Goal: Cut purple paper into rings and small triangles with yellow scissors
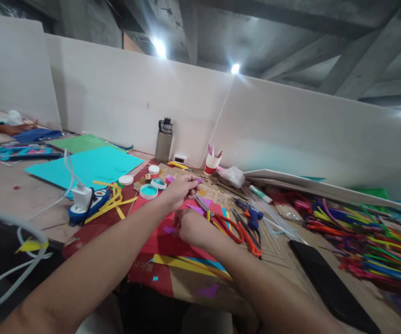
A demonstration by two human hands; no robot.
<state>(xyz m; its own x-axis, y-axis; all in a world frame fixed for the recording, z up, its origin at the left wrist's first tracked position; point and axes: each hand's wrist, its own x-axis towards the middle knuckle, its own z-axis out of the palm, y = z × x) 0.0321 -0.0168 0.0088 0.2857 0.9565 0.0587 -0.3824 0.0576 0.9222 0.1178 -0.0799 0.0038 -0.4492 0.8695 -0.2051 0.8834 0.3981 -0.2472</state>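
My left hand is closed in a pinch on a small purple paper piece, raised above the work surface. Lower and closer to me, my right hand is curled with its knuckles up over the red paper. Its fingertips are mostly hidden, beside a purple paper scrap; what they grip, if anything, I cannot make out. Orange-handled scissors lie just right of that hand. Yellow and blue sheets stick out under the red paper.
Rolls of tape, yellow strips and a blue power strip lie to the left. A bottle and a paper cup stand behind. A blue glue gun, black phone-like slab and colourful pipe cleaners are right.
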